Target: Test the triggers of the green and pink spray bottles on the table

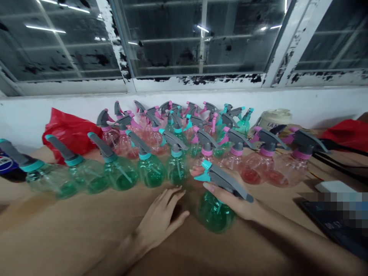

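Observation:
A green see-through spray bottle (pixel 216 215) with a grey and turquoise trigger head stands upright at the front. My right hand (pixel 240 204) is wrapped round its neck, below the grey lever. To the left of that bottle, my left hand (pixel 161 217) hovers over or rests on the table, holding nothing, fingers stretched and apart. Just beyond its fingertips is a green spray bottle (pixel 177 168) in the front row. More green bottles (pixel 120 174) run to the left. Pink spray bottles (pixel 257 168) with pink collars continue the row to the right.
Behind the front row stand several more pink and green bottles (pixel 155 136). Red plastic bags (pixel 69 132) lie at both sides. A white tub (pixel 276 117) sits near the wall. At right are black cables (pixel 339 159) and a phone-like dark device (pixel 330 220). Windows line the back.

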Action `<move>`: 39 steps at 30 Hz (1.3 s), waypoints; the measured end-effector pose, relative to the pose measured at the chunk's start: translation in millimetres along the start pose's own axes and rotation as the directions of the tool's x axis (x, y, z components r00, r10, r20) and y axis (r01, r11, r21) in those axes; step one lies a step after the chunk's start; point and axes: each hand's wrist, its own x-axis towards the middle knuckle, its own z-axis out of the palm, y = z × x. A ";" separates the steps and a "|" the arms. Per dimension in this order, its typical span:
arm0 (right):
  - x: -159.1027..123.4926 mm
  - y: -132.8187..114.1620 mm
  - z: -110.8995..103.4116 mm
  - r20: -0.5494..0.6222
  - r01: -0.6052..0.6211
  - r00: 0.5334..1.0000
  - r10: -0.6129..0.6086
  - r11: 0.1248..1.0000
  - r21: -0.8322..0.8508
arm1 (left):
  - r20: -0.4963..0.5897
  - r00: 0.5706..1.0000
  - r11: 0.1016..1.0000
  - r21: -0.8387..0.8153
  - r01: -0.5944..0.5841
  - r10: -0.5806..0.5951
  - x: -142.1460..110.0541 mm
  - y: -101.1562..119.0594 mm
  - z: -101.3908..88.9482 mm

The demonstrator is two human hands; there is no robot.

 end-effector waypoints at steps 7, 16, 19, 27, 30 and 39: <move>-1.0 -1.4 6.6 0.004 -0.120 0.993 0.121 0.976 0.184 | 0.038 0.999 0.999 0.040 -0.007 0.006 0.0 5.6 4.8; 1.8 -2.2 7.6 -0.007 -0.072 0.997 0.075 0.981 0.180 | 0.036 0.999 0.998 0.050 -0.031 0.029 -3.1 11.5 8.0; 1.4 0.1 6.7 -0.002 -0.036 0.999 0.037 0.985 0.169 | 0.045 0.999 0.997 0.067 -0.031 0.028 -4.1 13.6 7.6; -0.1 8.1 8.0 -0.029 0.038 0.999 -0.034 0.989 0.144 | 0.079 0.996 0.995 0.095 -0.037 0.029 -4.9 12.6 9.6; -0.6 8.5 8.5 -0.032 0.021 0.999 -0.017 0.992 0.125 | 0.099 0.995 0.993 0.109 -0.037 0.026 -5.4 12.2 10.5; 0.3 4.8 7.8 -0.002 -0.010 1.000 0.010 0.993 0.115 | 0.078 0.996 0.995 0.090 -0.039 0.032 -6.6 10.9 11.2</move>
